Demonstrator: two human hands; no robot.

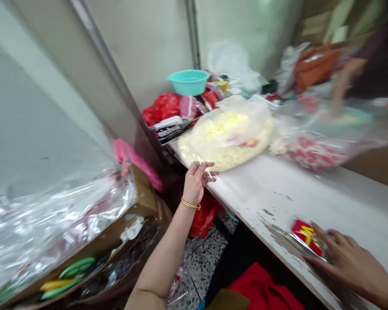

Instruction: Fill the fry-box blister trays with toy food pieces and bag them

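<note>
My left hand (198, 183), with a gold bangle (190, 204) at the wrist, reaches out over the table's left edge. Its fingers are bent together, and thin bright glints at their tips look like clear plastic film (209, 174). Just beyond lies a large clear bag of pale yellow pieces (226, 129). At the lower right, my right hand (352, 260) grips a small red packet (307, 236) with a yellow mark, in clear wrapping, between thumb and fingers on the tabletop. Motion blurs parts of the view.
The white table (261, 185) has worn paint. Behind are a turquoise basin (189, 82) and red bags (164, 110). A bag of red-and-white pieces (317, 153) lies right, near another person's arm (345, 82). A cardboard box (145, 189) with clear plastic packaging stands left.
</note>
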